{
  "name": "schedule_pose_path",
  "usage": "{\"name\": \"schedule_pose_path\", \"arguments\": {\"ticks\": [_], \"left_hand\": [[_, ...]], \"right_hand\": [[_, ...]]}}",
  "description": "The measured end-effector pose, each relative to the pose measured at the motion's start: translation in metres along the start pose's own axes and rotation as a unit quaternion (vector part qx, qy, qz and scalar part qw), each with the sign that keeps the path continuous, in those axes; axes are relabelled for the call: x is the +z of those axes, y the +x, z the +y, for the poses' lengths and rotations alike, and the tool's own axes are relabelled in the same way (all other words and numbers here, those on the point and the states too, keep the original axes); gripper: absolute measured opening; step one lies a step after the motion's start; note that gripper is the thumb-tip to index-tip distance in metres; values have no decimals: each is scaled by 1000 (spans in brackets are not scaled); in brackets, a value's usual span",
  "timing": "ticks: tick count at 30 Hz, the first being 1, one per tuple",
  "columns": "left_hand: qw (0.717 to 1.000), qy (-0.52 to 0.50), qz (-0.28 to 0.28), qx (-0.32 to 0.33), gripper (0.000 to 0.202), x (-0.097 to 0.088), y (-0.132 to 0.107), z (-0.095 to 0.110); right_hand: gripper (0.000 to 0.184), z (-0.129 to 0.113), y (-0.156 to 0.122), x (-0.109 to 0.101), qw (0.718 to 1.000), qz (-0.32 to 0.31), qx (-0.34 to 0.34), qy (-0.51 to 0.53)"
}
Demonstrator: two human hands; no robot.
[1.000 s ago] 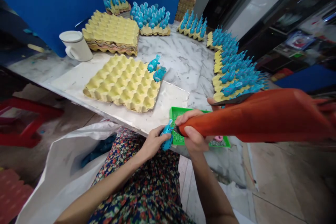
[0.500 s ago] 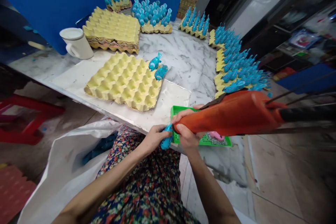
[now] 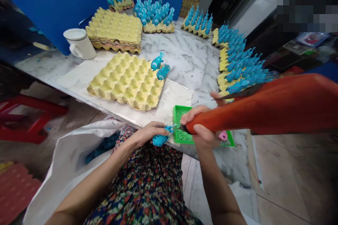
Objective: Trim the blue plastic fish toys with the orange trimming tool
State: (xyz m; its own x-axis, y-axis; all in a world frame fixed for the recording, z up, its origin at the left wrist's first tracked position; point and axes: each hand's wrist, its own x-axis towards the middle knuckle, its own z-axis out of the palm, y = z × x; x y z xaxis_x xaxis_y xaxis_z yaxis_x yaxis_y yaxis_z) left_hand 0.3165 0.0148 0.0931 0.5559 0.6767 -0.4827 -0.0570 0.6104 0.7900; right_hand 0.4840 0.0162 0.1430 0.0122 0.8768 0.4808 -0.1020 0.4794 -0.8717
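My left hand point(image 3: 150, 133) is closed round a blue bird-shaped plastic toy point(image 3: 160, 140), just off the table's front edge. The toy's pale tail end points right. In my right hand point(image 3: 204, 133) is an orange electric screwdriver point(image 3: 237, 114), with fingers wrapped near its black nose. Its thin tip stands a little apart from the toy. Under the tool lies a green perforated basket point(image 3: 175, 123), holding a pink piece point(image 3: 223, 135) and small grey bits. Two more blue toys point(image 3: 157, 62) rest at the right corner of a yellow egg tray point(image 3: 126, 81).
Stacked egg trays point(image 3: 114, 26) and a white lidded mug point(image 3: 79, 44) stand at the back left. Trays full of blue toys point(image 3: 240, 59) line the back and right side. A white sack point(image 3: 66, 168) with blue pieces hangs open at lower left, near a red stool point(image 3: 37, 119).
The screwdriver has drawn back to the right, away from the toy. My left hand has shifted slightly left and turned the toy so its tail end shows.
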Motion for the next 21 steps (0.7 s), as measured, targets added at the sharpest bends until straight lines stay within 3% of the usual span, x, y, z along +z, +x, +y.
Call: {"name": "schedule_pose_path", "arguments": {"ticks": [4, 8, 14, 21], "left_hand": [[994, -96, 28, 48, 39, 7, 1, -6], [989, -122, 59, 56, 43, 10, 6, -9], [988, -103, 100, 59, 42, 9, 9, -7], [969, -122, 197, 91, 37, 22, 21, -12]], "right_hand": [[7, 22, -8, -11, 996, 72, 1, -51], [8, 36, -15, -14, 993, 95, 10, -70], [16, 39, -20, -16, 993, 94, -2, -75], [5, 32, -27, -18, 985, 112, -14, -128]]}}
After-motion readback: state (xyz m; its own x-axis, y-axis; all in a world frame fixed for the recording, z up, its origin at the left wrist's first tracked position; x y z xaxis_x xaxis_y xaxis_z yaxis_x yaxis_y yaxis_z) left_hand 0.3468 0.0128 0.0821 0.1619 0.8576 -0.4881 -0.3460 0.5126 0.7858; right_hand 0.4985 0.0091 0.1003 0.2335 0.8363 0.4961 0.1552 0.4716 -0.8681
